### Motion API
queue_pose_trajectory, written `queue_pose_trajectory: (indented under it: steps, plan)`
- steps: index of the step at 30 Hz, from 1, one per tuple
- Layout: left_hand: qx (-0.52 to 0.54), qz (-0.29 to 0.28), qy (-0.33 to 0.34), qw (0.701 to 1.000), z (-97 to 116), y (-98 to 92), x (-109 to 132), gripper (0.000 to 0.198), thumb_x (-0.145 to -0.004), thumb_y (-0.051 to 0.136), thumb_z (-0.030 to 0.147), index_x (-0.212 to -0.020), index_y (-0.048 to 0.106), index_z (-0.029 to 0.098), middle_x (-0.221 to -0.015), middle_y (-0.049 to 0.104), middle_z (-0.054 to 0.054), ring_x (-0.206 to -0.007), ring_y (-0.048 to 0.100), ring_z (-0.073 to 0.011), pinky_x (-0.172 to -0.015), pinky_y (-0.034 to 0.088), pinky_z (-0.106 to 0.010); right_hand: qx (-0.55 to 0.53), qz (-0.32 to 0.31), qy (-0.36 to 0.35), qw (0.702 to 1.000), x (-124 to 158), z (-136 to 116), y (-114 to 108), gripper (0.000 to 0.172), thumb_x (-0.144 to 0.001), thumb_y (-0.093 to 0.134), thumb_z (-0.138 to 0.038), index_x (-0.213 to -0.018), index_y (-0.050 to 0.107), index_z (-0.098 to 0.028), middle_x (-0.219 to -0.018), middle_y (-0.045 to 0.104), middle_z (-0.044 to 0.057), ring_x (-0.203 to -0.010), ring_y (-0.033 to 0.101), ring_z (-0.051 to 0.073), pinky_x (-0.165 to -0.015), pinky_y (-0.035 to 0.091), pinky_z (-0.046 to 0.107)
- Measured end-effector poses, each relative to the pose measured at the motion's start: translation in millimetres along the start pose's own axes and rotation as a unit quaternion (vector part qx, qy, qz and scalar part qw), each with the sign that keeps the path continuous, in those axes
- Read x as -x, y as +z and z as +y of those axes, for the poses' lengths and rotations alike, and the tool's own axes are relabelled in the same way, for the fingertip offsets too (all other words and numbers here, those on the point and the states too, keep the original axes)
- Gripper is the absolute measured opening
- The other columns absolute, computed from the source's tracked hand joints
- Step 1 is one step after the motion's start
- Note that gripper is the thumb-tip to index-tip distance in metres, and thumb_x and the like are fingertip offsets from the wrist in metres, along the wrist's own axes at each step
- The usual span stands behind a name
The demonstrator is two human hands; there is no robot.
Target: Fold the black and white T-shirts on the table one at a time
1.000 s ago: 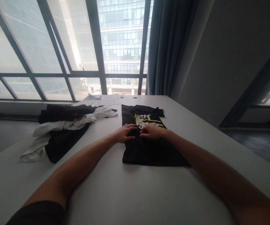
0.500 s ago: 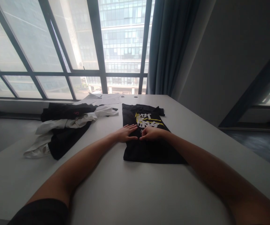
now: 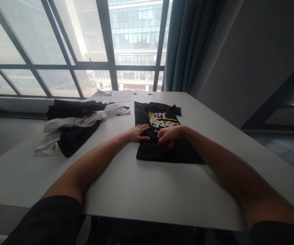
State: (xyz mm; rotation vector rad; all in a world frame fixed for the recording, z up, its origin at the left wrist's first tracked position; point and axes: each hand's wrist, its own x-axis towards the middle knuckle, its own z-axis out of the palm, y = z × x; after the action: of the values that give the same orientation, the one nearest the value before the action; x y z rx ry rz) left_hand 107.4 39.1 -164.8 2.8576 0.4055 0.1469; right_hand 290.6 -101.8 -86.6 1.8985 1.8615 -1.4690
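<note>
A black T-shirt [image 3: 147,151] with a white and yellow print lies on the white table in front of me, its left side folded inward over part of the body. My left hand [image 3: 138,132] rests flat on the folded left part, fingers stretched out and apart. Just right of it, my right hand [image 3: 168,135] is closed in a pinch on the shirt's fabric near the lower end of the print. A small ridge of cloth rises at its fingertips. The right forearm hides part of the shirt's right side.
Left on the white table [image 3: 126,190] lies a loose heap of black and white clothes [image 3: 77,119]. Sheets of paper [image 3: 120,96] lie at the far end, near two round holes. Beyond stand windows and a blue-grey curtain [image 3: 187,44]. The table's near edge shows below.
My right hand has closed on the cloth and lifted it slightly, shifting a little to the right. The left hand stays flat. The view has tilted downward, showing the near table edge.
</note>
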Motion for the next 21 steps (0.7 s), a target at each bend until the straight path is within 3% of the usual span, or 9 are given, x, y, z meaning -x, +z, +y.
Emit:
queue_pose_trajectory:
  steps: [3, 6, 8, 10, 12, 14, 16, 19, 21]
  plan:
    - [0.006, -0.057, -0.009, 0.998, 5.6, -8.0, 1.7, 0.103, -0.080, 0.055, 0.076, -0.161, 0.019, 0.022, -0.167, 0.011, -0.010, -0.155, 0.004, -0.0286, -0.123, 0.003, -0.048, 0.044, -0.060, 0.028, 0.997, 0.4, 1.1, 1.1, 0.050, -0.062, 0.083, -0.057, -0.068, 0.056, -0.016, -0.065, 0.068, 0.001, -0.052, 0.058, 0.010, -0.051, 0.041, 0.021]
    - [0.012, -0.116, -0.016, 0.993, 13.1, -17.2, 4.4, 0.118, -0.068, 0.067, 0.078, -0.161, 0.017, 0.027, -0.168, 0.005, -0.008, -0.154, -0.002, -0.0330, -0.122, 0.000, -0.054, 0.052, -0.063, 0.022, 0.996, 2.9, 3.2, -1.0, 0.057, -0.064, 0.079, -0.068, -0.069, 0.059, -0.015, -0.067, 0.068, 0.003, -0.052, 0.058, 0.010, -0.052, 0.041, 0.021]
    - [0.007, -0.142, -0.019, 0.990, 17.6, -22.8, 5.6, 0.123, -0.061, 0.073, 0.077, -0.161, 0.018, 0.029, -0.168, 0.004, -0.008, -0.154, 0.000, -0.0357, -0.122, 0.003, -0.057, 0.042, -0.003, 0.018, 0.999, 3.0, 6.3, -5.2, 0.058, -0.067, 0.075, -0.071, -0.071, 0.060, -0.016, -0.067, 0.068, 0.003, -0.054, 0.060, 0.012, -0.053, 0.043, 0.023]
    - [-0.003, -0.151, -0.019, 0.988, 20.8, -27.7, 4.7, 0.125, -0.055, 0.078, 0.075, -0.159, 0.024, 0.031, -0.168, 0.010, -0.007, -0.153, 0.008, -0.0377, -0.121, 0.011, -0.057, 0.030, 0.102, 0.013, 0.994, -1.2, 10.6, -12.1, 0.054, -0.072, 0.074, -0.069, -0.074, 0.063, -0.017, -0.069, 0.069, 0.004, -0.057, 0.062, 0.014, -0.055, 0.046, 0.024]
    - [-0.006, -0.127, -0.018, 0.992, 21.9, -31.2, 0.3, 0.113, -0.058, 0.077, 0.074, -0.155, 0.037, 0.031, -0.165, 0.026, -0.008, -0.150, 0.024, -0.0368, -0.120, 0.024, -0.051, 0.023, 0.208, 0.006, 0.978, -11.2, 15.2, -22.4, 0.046, -0.078, 0.072, -0.063, -0.077, 0.066, -0.017, -0.073, 0.071, 0.005, -0.060, 0.064, 0.016, -0.057, 0.048, 0.025]
    - [0.006, -0.064, -0.028, 0.998, 20.1, -32.6, -8.1, 0.084, -0.076, 0.062, 0.074, -0.145, 0.051, 0.026, -0.152, 0.048, -0.009, -0.139, 0.045, -0.0315, -0.113, 0.038, -0.040, 0.039, 0.290, 0.009, 0.956, -26.1, 19.3, -36.9, 0.039, -0.082, 0.072, -0.054, -0.079, 0.070, -0.016, -0.077, 0.073, 0.007, -0.063, 0.067, 0.018, -0.059, 0.051, 0.026]
    - [0.004, 0.020, -0.058, 0.998, 14.5, -31.1, -19.8, 0.064, -0.094, 0.040, 0.067, -0.135, 0.059, 0.021, -0.137, 0.061, -0.010, -0.126, 0.057, -0.0268, -0.105, 0.045, -0.035, 0.084, 0.348, 0.028, 0.933, -43.8, 22.2, -55.3, 0.032, -0.084, 0.071, -0.047, -0.081, 0.074, -0.016, -0.078, 0.074, 0.008, -0.069, 0.070, 0.021, -0.065, 0.052, 0.027]
    - [-0.047, 0.104, -0.104, 0.988, -1.2, -24.8, -39.0, 0.059, -0.099, 0.035, 0.059, -0.134, 0.059, 0.019, -0.139, 0.059, -0.011, -0.129, 0.054, -0.0276, -0.107, 0.043, -0.037, 0.161, 0.430, 0.069, 0.886, -72.4, 24.7, -87.1, 0.024, -0.083, 0.071, -0.040, -0.090, 0.078, -0.018, -0.090, 0.076, 0.010, -0.088, 0.072, 0.025, -0.077, 0.053, 0.028]
    - [-0.075, 0.108, -0.125, 0.983, -14.1, -19.4, -49.7, 0.061, -0.097, 0.041, 0.060, -0.139, 0.055, 0.018, -0.149, 0.051, -0.011, -0.139, 0.044, -0.0291, -0.114, 0.037, -0.040, 0.182, 0.464, 0.077, 0.863, -91.8, 26.2, -107.9, 0.024, -0.083, 0.071, -0.039, -0.097, 0.079, -0.021, -0.103, 0.076, 0.009, -0.100, 0.070, 0.025, -0.085, 0.052, 0.029]
